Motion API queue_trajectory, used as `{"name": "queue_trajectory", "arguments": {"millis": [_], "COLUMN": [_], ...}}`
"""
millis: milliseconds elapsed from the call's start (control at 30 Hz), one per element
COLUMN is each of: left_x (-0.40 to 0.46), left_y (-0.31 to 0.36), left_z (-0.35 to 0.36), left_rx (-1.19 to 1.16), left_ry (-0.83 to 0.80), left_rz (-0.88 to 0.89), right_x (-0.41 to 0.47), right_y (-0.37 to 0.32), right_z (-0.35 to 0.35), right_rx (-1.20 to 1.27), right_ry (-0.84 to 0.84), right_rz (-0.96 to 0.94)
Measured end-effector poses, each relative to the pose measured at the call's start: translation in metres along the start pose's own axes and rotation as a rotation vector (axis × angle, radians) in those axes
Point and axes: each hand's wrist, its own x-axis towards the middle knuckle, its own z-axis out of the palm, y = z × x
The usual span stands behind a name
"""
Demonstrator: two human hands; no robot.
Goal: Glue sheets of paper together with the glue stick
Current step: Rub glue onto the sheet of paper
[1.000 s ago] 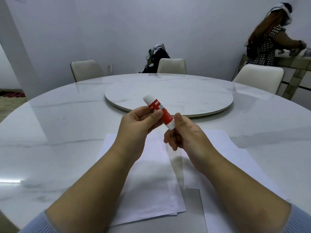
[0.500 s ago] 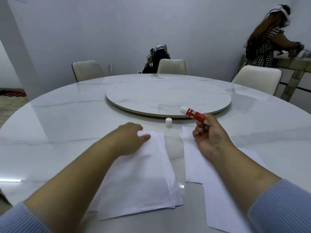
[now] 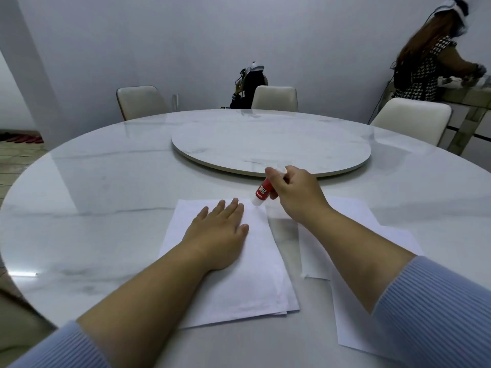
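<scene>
Glue stick point(image 3: 263, 192) pinched in right hand point(image 3: 295, 193), tip down on far right corner of paper stack point(image 3: 239, 277), just past left fingertips. Left hand point(image 3: 220, 235) spread flat, pressing stack to bench point(image 3: 106, 195). Step: spread glue. Advice: keep palm weight on, stroke along edge away from pinned hand, light pressure so top sheet won't wrinkle or slide. Second sheets point(image 3: 353, 235) right of left hand, under right forearm; sleeve could drag them. Turntable point(image 3: 271, 144) beyond right hand, clear. Cap not visible.
</scene>
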Motion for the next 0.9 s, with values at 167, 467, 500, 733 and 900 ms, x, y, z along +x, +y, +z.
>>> {"name": "queue_trajectory", "arguments": {"millis": [167, 467, 500, 733, 900], "left_x": [0.0, 0.0, 0.0, -0.002, -0.003], "left_y": [0.0, 0.002, 0.002, 0.002, 0.003], "left_z": [-0.001, -0.003, -0.003, -0.003, -0.013], "left_rx": [0.01, 0.024, 0.025, 0.016, 0.016], "left_ry": [-0.02, -0.054, -0.056, -0.058, -0.128], "left_rz": [-0.003, -0.012, -0.011, -0.02, 0.006], "right_x": [-0.004, -0.035, -0.044, -0.114, -0.111], "right_y": [0.006, -0.006, -0.007, -0.012, -0.007], "right_z": [0.003, -0.017, -0.021, -0.05, -0.066], "right_rx": [-0.014, -0.189, -0.194, -0.115, 0.366], "right_ry": [-0.031, -0.183, -0.2, -0.3, -0.064], "right_rz": [-0.057, -0.241, -0.253, -0.268, -0.123]}}
